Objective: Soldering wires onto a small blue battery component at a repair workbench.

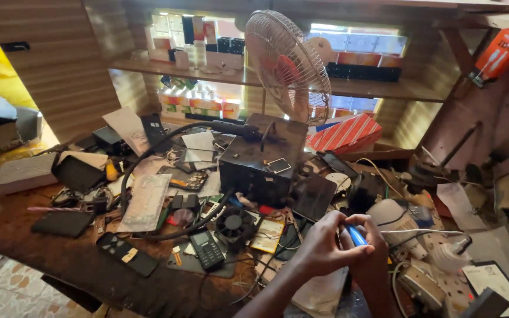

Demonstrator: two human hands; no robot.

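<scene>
Both my hands are together low at the right of the head view. My left hand (324,242) curls its fingers over a small blue tool (357,236). My right hand (371,254) grips the same tool from the other side, and only the tool's blue tip shows between the fingers. Just left of my hands lie a small black cooling fan (235,225) and a black keypad phone (207,249). A black box-shaped unit (258,160) stands right behind them.
The brown worktable (48,253) is strewn with phones, circuit boards, cables and papers. A desk fan (288,66) stands behind the black unit. Shelves with small boxes (195,41) run along the back. White cables and a bulb (446,254) lie at the right.
</scene>
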